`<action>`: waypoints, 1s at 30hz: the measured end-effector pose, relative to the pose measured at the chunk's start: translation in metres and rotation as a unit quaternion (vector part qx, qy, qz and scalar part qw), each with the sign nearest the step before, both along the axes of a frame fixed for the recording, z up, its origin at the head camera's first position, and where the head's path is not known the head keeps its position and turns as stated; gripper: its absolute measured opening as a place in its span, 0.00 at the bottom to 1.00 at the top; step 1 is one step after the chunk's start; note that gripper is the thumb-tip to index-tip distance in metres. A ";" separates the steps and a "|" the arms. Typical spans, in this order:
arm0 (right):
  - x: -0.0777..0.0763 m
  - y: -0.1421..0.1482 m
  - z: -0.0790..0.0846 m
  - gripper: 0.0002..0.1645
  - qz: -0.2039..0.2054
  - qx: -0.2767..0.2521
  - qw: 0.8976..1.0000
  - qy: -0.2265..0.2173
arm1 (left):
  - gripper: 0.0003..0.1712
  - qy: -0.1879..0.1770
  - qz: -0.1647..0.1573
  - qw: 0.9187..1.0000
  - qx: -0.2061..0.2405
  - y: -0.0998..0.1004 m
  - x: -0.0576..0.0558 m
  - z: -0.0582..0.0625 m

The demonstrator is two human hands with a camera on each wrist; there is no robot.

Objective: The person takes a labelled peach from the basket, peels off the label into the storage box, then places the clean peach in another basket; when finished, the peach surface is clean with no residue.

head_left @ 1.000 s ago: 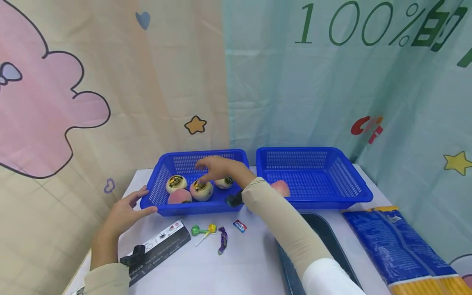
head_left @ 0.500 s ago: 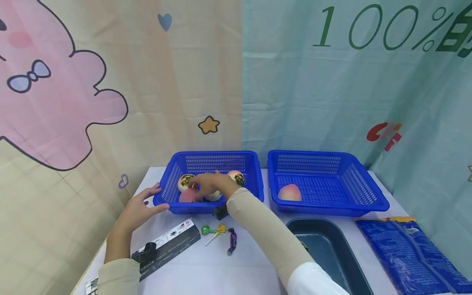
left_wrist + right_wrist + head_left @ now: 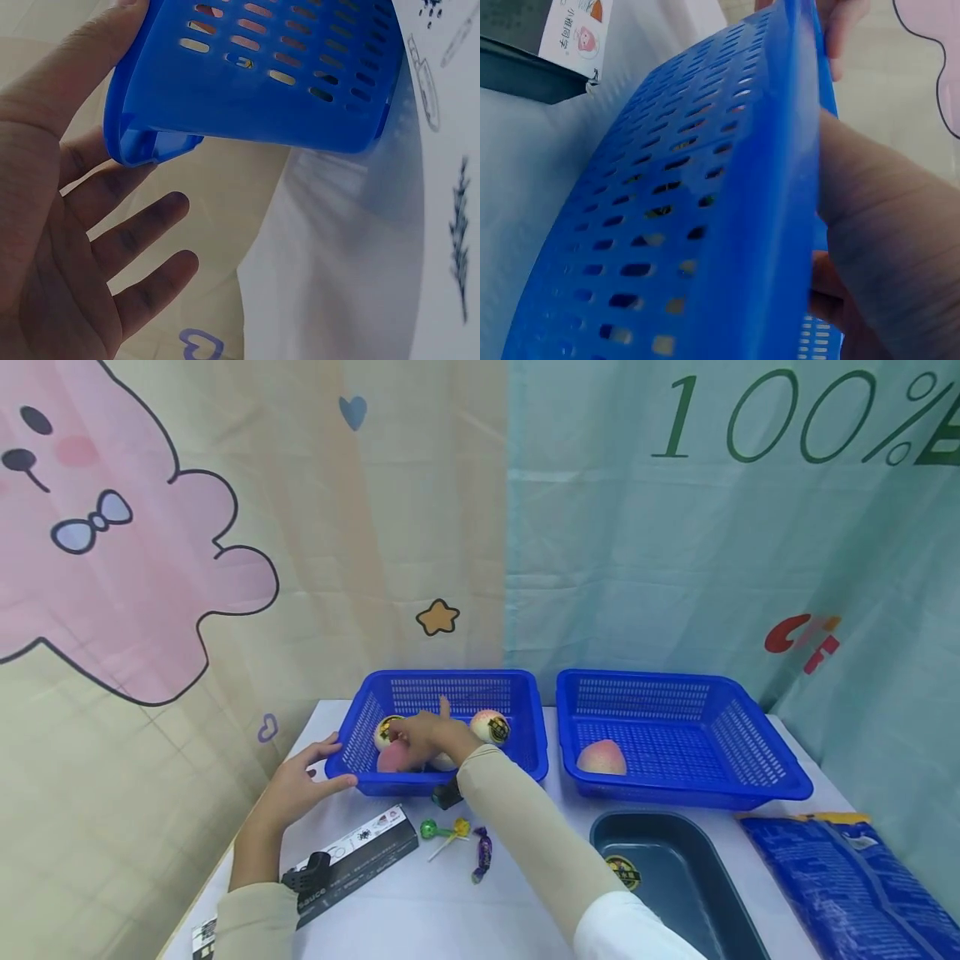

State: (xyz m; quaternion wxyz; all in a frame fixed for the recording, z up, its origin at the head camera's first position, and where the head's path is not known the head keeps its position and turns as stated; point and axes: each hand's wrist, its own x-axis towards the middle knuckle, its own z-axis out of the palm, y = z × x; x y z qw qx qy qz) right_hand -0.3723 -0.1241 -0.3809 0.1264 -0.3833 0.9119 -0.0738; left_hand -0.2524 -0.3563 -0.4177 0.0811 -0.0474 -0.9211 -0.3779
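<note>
Several pale pink and white peaches with black-and-gold stickers lie in the left blue basket. Inside it, my right hand has its fingers curled over a pinker peach near the front left. A stickered peach lies to the right of that hand; another behind it is partly covered. My left hand touches the basket's left corner, thumb at the front rim, other fingers fairly straight along the side. In the right wrist view the basket wall hides the peach and most fingertips.
A right blue basket contains one peach. In front are a dark tray with a gold-and-black sticker showing, a blue bag, a black-and-white sauce box, two lollipops and a purple-wrapped candy.
My right hand has moved left and down from the middle peach onto the pinker front-left one. The left hand stays at the basket corner. The head view has turned slightly left.
</note>
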 end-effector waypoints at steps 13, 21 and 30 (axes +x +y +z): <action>-0.017 0.056 0.026 0.37 -0.001 -0.170 0.985 -0.001 | 0.42 0.005 -0.021 1.000 0.012 0.011 -0.009 -0.002; 0.017 0.151 0.055 0.33 0.027 -0.308 0.942 -0.133 | 0.43 0.007 -0.016 1.000 0.021 0.009 -0.014 0.006; 0.102 0.217 0.007 0.30 -0.041 -0.215 0.946 -0.241 | 0.45 -0.013 -0.011 1.000 0.013 0.005 -0.002 0.002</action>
